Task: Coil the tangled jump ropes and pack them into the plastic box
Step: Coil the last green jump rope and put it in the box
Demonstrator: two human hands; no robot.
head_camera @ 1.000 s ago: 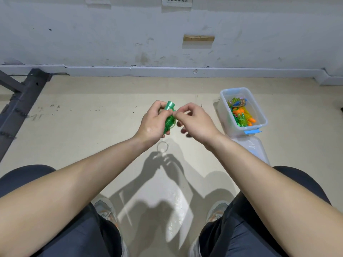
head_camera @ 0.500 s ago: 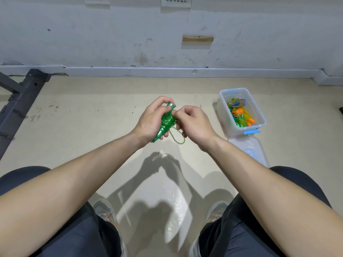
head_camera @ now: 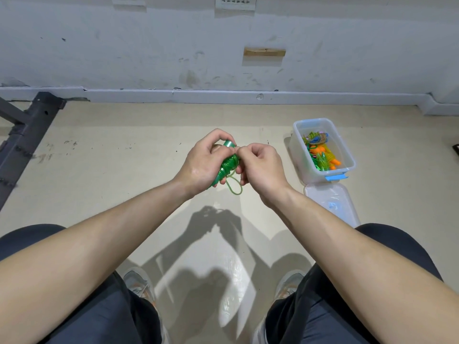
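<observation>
A green jump rope [head_camera: 228,165] with its cord wound round the green handles is held above the floor in front of me. My left hand [head_camera: 203,162] grips the handles. My right hand [head_camera: 260,165] pinches the cord against the bundle near its top. A short loop of green cord [head_camera: 234,187] hangs below the hands. The clear plastic box [head_camera: 346,155] stands on the floor to the right, with green and orange coiled ropes [head_camera: 323,157] inside.
The box's clear lid [head_camera: 332,204] with blue clips lies on the floor just in front of the box. A dark metal frame [head_camera: 22,140] runs along the left. The wall's baseboard [head_camera: 223,95] is ahead. My knees and shoes are below.
The hanging loop of cord has grown shorter as more cord went round the handles. Both hands stay together at the bundle, with the handle top showing above the fingers again.
</observation>
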